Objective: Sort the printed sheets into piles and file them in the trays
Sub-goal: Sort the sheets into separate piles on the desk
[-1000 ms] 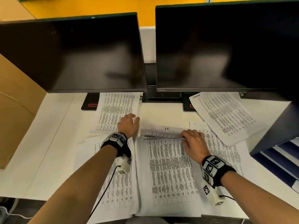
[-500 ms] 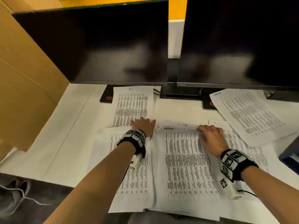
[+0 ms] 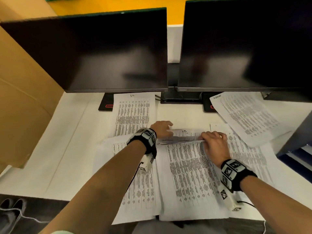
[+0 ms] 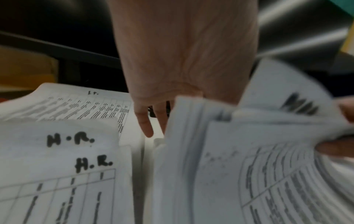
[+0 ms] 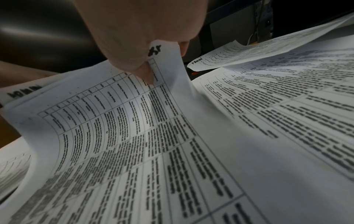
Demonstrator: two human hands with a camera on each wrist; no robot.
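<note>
Below two dark monitors [image 3: 101,53] – on a white desk [image 3: 67,149] strewn with printed piles – the middle stack [image 3: 189,174] has its far edge lifted, the right hand [image 3: 214,144] pinching that edge while the left hand [image 3: 160,129], fingers relaxed, touches its other corner.

Two monitors [image 3: 94,49] [image 3: 244,44]; five paper piles [image 3: 189,174]; two hands [image 3: 161,129].

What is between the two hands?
The lifted top edge of the middle paper stack spans from the left hand to the right hand, seen in the head view.
</note>
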